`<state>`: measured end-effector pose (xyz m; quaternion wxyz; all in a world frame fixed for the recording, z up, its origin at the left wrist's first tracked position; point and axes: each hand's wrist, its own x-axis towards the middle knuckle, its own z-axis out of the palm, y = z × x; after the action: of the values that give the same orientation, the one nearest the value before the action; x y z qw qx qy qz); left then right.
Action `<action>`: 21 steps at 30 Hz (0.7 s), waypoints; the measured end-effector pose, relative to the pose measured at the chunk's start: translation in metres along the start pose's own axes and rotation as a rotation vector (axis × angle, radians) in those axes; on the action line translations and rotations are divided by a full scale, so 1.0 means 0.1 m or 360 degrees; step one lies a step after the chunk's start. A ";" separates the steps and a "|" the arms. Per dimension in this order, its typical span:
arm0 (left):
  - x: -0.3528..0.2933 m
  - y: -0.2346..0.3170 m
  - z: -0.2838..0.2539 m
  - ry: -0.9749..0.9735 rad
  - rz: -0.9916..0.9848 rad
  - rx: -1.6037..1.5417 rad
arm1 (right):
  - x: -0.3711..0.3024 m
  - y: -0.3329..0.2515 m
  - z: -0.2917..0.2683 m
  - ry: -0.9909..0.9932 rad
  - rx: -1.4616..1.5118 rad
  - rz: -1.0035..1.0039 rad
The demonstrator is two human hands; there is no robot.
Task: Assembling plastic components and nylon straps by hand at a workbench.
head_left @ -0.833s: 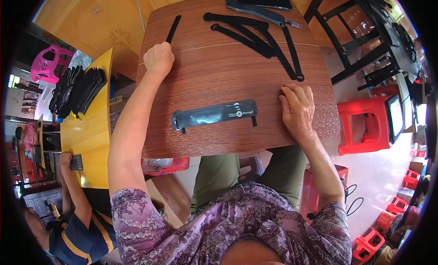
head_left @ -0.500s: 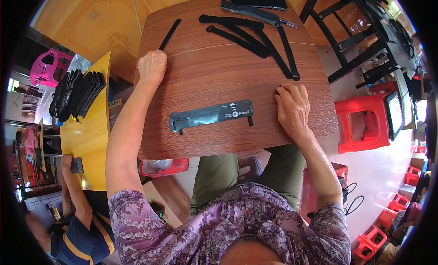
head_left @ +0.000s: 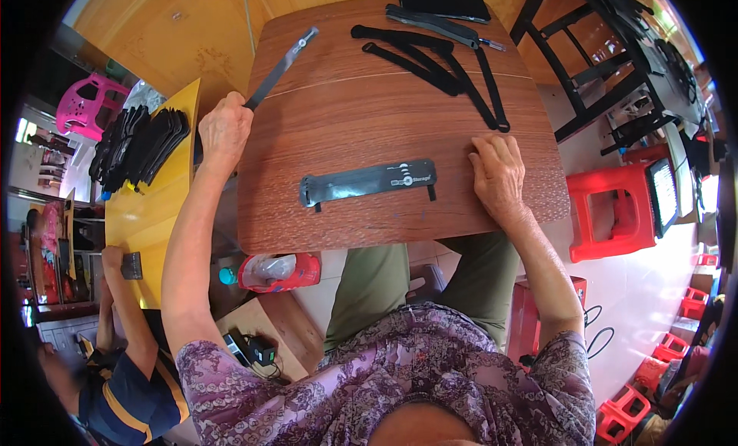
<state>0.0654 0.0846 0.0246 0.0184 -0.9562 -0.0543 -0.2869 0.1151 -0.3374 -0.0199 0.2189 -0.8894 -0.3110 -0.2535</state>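
Observation:
My left hand is closed round the lower end of a dark strap at the table's left edge. The strap slants up and to the right, its far tip showing a pale print. My right hand rests on the right side of the table, fingers loosely bent and holding nothing. Between my hands lies a flat stack of dark grey straps with a white print and two short black tabs beneath. Several black looped straps are spread toward the back right.
A black pouch and a pen lie at the table's far edge. Black straps are piled on a yellow table at left, beside a co-worker. A red stool stands at right; a red basket sits below the front edge.
My left hand has moved left and toward me with the strap, which has turned so its printed face shows. My right hand stays resting on the table. The whole view has shifted slightly.

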 end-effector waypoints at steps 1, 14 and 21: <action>-0.04 0.04 -0.14 0.0048 0.0078 -0.0114 | 0.04 -0.04 -0.03 -0.0005 0.0064 -0.0001; -0.36 1.03 -1.42 -0.0061 0.0729 -0.0555 | 0.95 -1.33 -0.28 -0.0195 0.1040 -0.0641; -0.58 1.09 -1.46 -0.0699 -0.0524 -0.2171 | 0.78 -1.25 -0.52 -0.0819 0.1375 -0.0049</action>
<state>-0.0498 -0.0391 0.1143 -0.6352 -0.7701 -0.0090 -0.0579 0.0687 -0.2428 0.0948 0.4795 -0.7466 -0.4445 0.1226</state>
